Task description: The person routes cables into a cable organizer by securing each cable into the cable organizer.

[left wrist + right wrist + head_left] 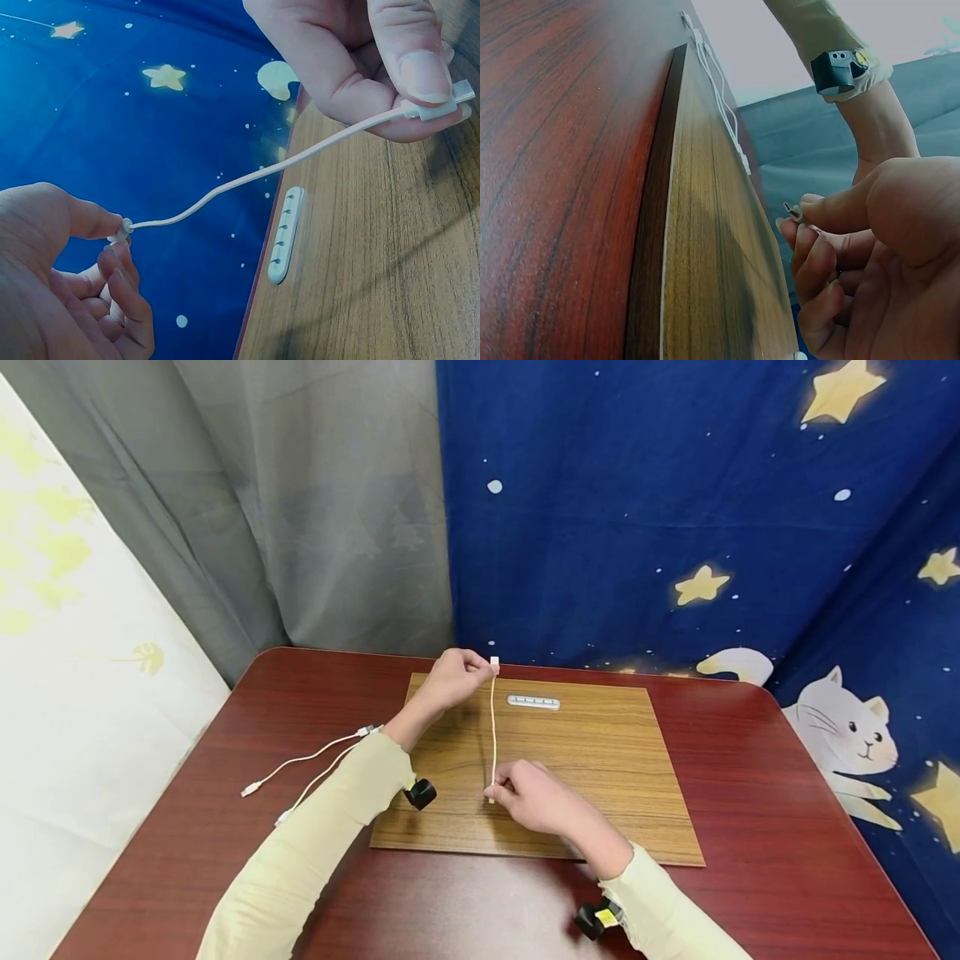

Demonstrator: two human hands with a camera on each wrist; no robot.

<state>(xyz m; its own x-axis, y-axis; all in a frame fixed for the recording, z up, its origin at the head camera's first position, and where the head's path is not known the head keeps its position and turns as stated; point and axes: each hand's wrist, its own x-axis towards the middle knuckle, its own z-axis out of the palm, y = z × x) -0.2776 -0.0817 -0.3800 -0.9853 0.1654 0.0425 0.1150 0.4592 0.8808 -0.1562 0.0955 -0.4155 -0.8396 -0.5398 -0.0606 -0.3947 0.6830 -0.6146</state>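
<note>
A short white USB cable (493, 727) is stretched between both hands above a wood-grain board (607, 777). My left hand (457, 678) pinches one end, a blocky white plug, near the board's far edge. At the near end, my right hand (538, 797) grips the slim connector between thumb and forefinger; its metal tip (465, 90) sticks out past the thumb in the left wrist view. The cable sags in a slight wave there. A white cable clip strip (533, 702) with several slots lies on the board, right of the cable, touched by neither hand.
Two more white cables (311, 758) lie on the dark red table (765, 793) left of the board, partly behind the left forearm. Grey curtain (352, 510) and blue star-patterned curtain (600, 543) hang along the table's far edge.
</note>
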